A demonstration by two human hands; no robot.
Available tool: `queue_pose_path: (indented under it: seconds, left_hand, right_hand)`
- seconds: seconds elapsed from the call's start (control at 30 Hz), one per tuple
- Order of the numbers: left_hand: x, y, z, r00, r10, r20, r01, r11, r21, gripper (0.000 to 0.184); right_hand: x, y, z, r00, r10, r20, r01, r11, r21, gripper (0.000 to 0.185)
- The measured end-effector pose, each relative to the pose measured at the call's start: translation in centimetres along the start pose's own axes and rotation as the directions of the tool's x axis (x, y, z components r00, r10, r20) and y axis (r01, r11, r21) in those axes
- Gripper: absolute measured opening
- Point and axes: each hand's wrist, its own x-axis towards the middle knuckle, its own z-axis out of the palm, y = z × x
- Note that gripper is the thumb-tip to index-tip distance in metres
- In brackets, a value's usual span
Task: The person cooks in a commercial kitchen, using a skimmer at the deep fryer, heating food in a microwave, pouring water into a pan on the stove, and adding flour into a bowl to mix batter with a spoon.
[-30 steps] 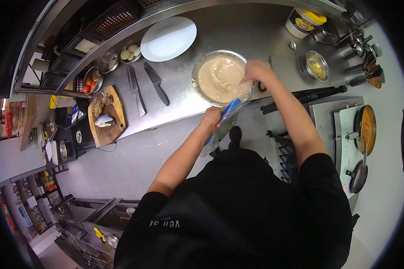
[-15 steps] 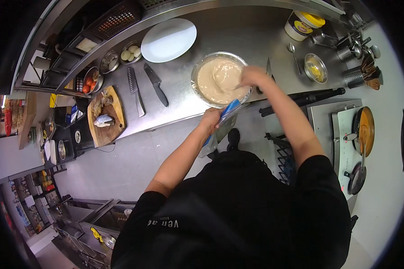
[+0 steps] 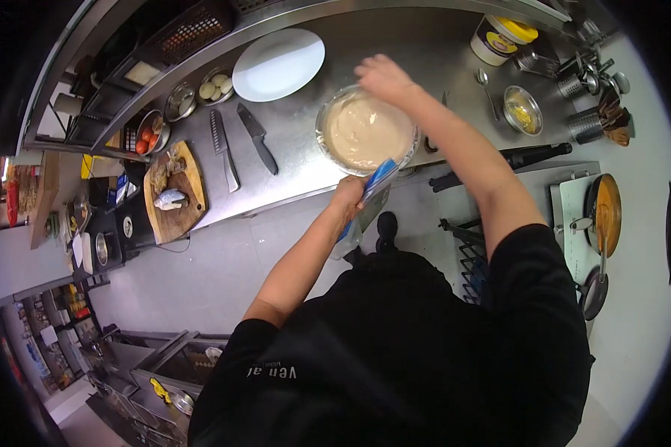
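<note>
A metal bowl of thick beige mixture [image 3: 365, 134] stands at the counter's front edge. My left hand [image 3: 348, 195] is closed on a clear plastic bag with a blue top [image 3: 380, 179], held against the near rim of the bowl. Over the far rim is my right hand [image 3: 384, 77], its fingers bent downward; whatever it holds is hidden beneath it. Left of the bowl, two knives [image 3: 257, 138] lie on the metal counter, near a large white oval plate [image 3: 279, 65].
At the left, a wooden board [image 3: 194, 182] holds food pieces, with small bowls of tomatoes [image 3: 147, 138] and peeled round items [image 3: 216, 87] behind. To the right are a spoon [image 3: 489, 93], a small bowl [image 3: 523, 110], a tub [image 3: 492, 41] and pans [image 3: 608, 216].
My right hand has moved from the bowl's right side up and left to its far rim. The swirl in the mixture has changed shape. My left hand stays on the bag.
</note>
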Motion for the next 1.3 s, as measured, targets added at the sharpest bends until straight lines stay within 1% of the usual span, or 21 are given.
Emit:
queue_pose_path:
  seconds: [0.1, 0.17, 0.3, 0.43, 0.53, 0.6, 0.63, 0.67, 0.73, 0.8, 0.87, 0.9, 0.93, 1.0, 1.03, 1.07, 1.13, 1.17, 1.2, 1.27, 1.3]
  left_hand:
    - [0.0, -0.5, 0.1, 1.000, 0.013, 0.001, -0.013, 0.997, -0.079, 0.030]
    - [-0.2, -0.6, 0.4, 1.000, 0.013, 0.010, -0.011, 0.990, -0.140, 0.030]
    - [0.4, -1.2, 0.7, 0.998, 0.051, 0.038, -0.045, 0.987, -0.153, 0.029]
    - [-0.4, -0.4, 0.8, 0.997, 0.035, 0.067, -0.031, 0.998, -0.048, 0.028]
    - [1.4, -1.5, 0.4, 0.998, -0.004, 0.056, 0.005, 1.000, -0.029, 0.033]
    - [0.6, -0.8, 0.6, 0.999, -0.012, 0.047, 0.014, 1.000, -0.025, 0.034]
    - [0.0, -0.3, 0.7, 0.999, -0.017, 0.032, 0.019, 0.999, -0.043, 0.034]
    - [-0.6, 0.2, 0.7, 0.999, -0.023, 0.030, 0.025, 0.999, -0.039, 0.034]
    - [-1.6, 1.0, 1.0, 0.999, -0.017, 0.048, 0.017, 1.000, -0.006, 0.034]
    - [-0.3, -0.1, 0.9, 0.998, -0.015, 0.058, 0.015, 1.000, 0.007, 0.034]
    - [0.6, -0.5, 0.0, 0.998, -0.016, 0.053, 0.015, 1.000, 0.025, 0.035]
    - [0.5, -0.5, 0.0, 0.999, -0.016, 0.045, 0.015, 0.999, 0.038, 0.035]
    - [0.5, -0.5, 0.1, 0.999, -0.017, 0.042, 0.015, 0.999, 0.050, 0.035]
    - [0.5, -0.6, 0.1, 0.998, -0.026, 0.066, 0.024, 0.999, 0.039, 0.035]
    - [0.6, -0.4, 0.2, 0.996, -0.026, 0.080, 0.025, 0.999, 0.022, 0.036]
    - [0.7, -0.3, 0.3, 0.996, -0.024, 0.081, 0.023, 0.999, 0.025, 0.036]
    - [0.7, -0.4, -0.1, 0.997, -0.031, 0.071, 0.029, 0.999, 0.024, 0.035]
    - [0.7, -0.4, -0.4, 0.997, -0.038, 0.066, 0.036, 0.999, 0.027, 0.035]
    - [0.8, -0.4, -0.1, 0.998, -0.033, 0.047, 0.032, 0.999, 0.019, 0.035]
    - [0.3, -0.3, 0.6, 0.999, -0.034, 0.040, 0.033, 0.999, 0.013, 0.035]
    - [-0.2, 0.1, 0.6, 0.998, -0.035, 0.056, 0.034, 0.999, 0.030, 0.035]
  right_hand:
    - [-4.4, 1.2, 0.2, 0.967, 0.228, 0.116, -0.220, 0.973, -0.071, 0.011]
    - [-8.0, 0.1, -0.9, 0.938, 0.318, 0.140, -0.314, 0.948, -0.050, 0.011]
    - [-12.4, -4.6, -2.2, 0.823, 0.439, 0.361, -0.490, 0.870, 0.059, 0.013]
    - [-10.7, -8.1, -1.7, 0.793, 0.446, 0.415, -0.547, 0.821, 0.163, 0.015]
    - [-9.7, -8.0, 0.6, 0.727, 0.481, 0.490, -0.663, 0.677, 0.320, 0.019]
    - [-10.6, -7.3, 1.2, 0.775, 0.378, 0.506, -0.625, 0.579, 0.524, 0.019]
    - [-10.6, -5.5, 1.3, 0.666, 0.413, 0.621, -0.724, 0.558, 0.406, 0.021]
    - [-10.1, -4.8, 1.3, 0.664, 0.411, 0.625, -0.726, 0.553, 0.409, 0.021]
    - [-9.1, -3.9, 1.3, 0.670, 0.542, 0.507, -0.701, 0.686, 0.193, 0.020]
    - [-8.6, -4.7, 3.3, 0.677, 0.579, 0.454, -0.727, 0.625, 0.286, 0.020]
    - [-9.0, -4.4, 2.5, 0.761, 0.353, 0.545, -0.607, 0.685, 0.403, 0.021]
    - [-8.7, -2.7, 0.5, 0.686, 0.354, 0.636, -0.647, 0.696, 0.311, 0.022]
    - [-8.4, -2.6, 0.6, 0.683, 0.354, 0.639, -0.651, 0.692, 0.312, 0.022]
    - [-7.8, -2.1, 0.9, 0.665, 0.545, 0.511, -0.709, 0.675, 0.203, 0.020]
    - [-7.4, -3.1, 5.6, 0.737, 0.533, 0.415, -0.657, 0.708, 0.258, 0.021]
    - [-7.6, -2.9, 5.5, 0.736, 0.536, 0.413, -0.659, 0.707, 0.258, 0.021]
    - [-8.0, -2.9, 3.8, 0.773, 0.278, 0.570, -0.548, 0.746, 0.379, 0.021]
    - [-7.9, -2.0, -0.4, 0.677, 0.369, 0.637, -0.634, 0.732, 0.250, 0.022]
    - [-7.6, -1.7, 0.6, 0.673, 0.367, 0.642, -0.637, 0.729, 0.251, 0.022]
    - [-7.4, -0.9, 3.7, 0.707, 0.521, 0.478, -0.675, 0.698, 0.239, 0.025]
    - [-6.4, -2.4, 4.0, 0.691, 0.452, 0.564, -0.664, 0.706, 0.248, 0.032]
